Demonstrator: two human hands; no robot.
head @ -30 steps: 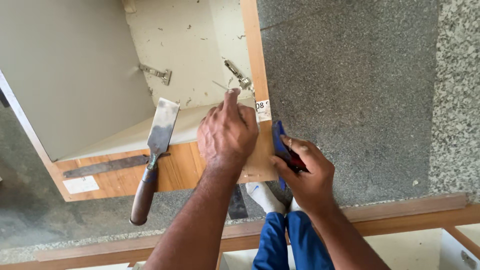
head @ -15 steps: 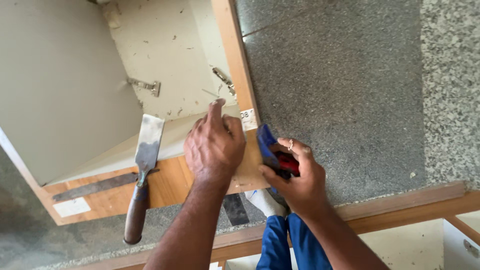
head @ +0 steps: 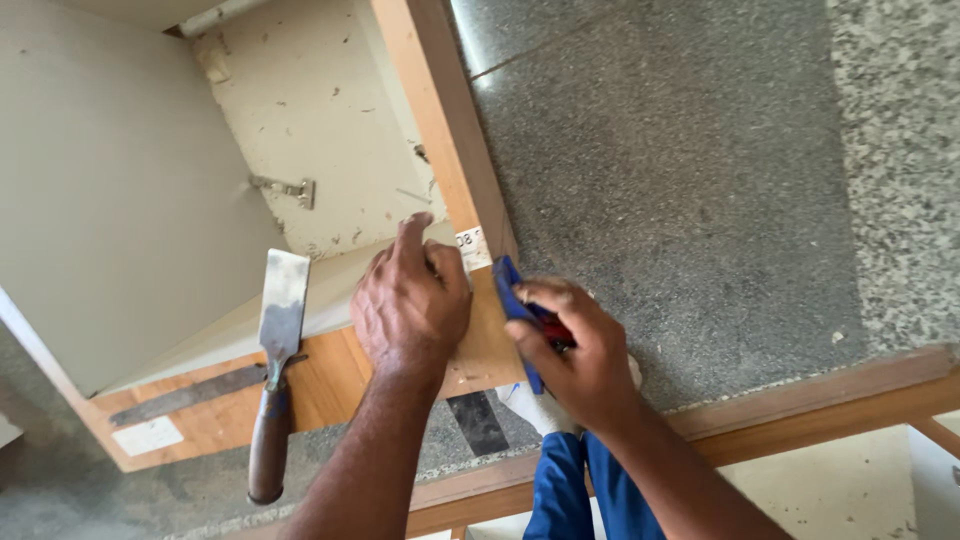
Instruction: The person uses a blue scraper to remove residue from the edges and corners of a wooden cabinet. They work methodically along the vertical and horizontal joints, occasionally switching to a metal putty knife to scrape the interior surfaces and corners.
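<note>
left hand (head: 412,305) flat, open on cabinet (head: 330,375) | right hand (head: 575,350) gripping blue tool (head: 512,290) | chisel (head: 275,380) beside left hand

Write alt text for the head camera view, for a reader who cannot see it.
Seen from above, a person's left hand presses on the corner of a wooden cabinet frame, while the right hand grips a blue and red tool against the frame's outer edge. A wood-handled chisel lies on the frame to the left, over a grey stone floor.
</note>
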